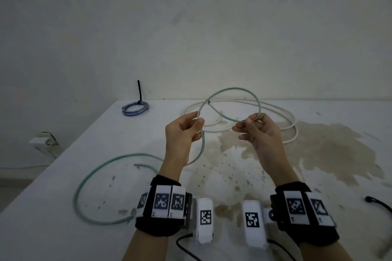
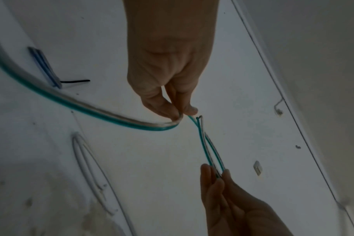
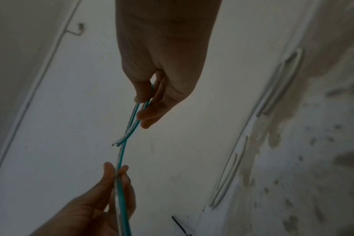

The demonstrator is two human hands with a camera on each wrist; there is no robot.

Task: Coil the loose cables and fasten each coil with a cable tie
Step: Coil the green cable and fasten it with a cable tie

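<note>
A green cable (image 1: pixel 233 89) is bent into one loop held up above the white table (image 1: pixel 63 229). My left hand (image 1: pixel 198 122) pinches the loop's left side between thumb and fingers. My right hand (image 1: pixel 246 122) pinches its right side, where two strands lie together (image 3: pixel 135 118). The cable's cut end (image 1: pixel 209 102) crosses the loop near the top left. From my left hand (image 2: pixel 180 114) the remaining cable (image 2: pixel 71 103) hangs down and trails in a wide curve (image 1: pixel 84 186) over the table's left part. A loose white cable (image 1: pixel 275 108) lies behind the hands.
A blue coil (image 1: pixel 135 108) fastened with a black cable tie (image 1: pixel 139 91) lies at the back left. Another black cable tie (image 1: pixel 379 203) lies at the right edge. A brown stain (image 1: pixel 328 150) covers the table's right part. A wall stands just behind.
</note>
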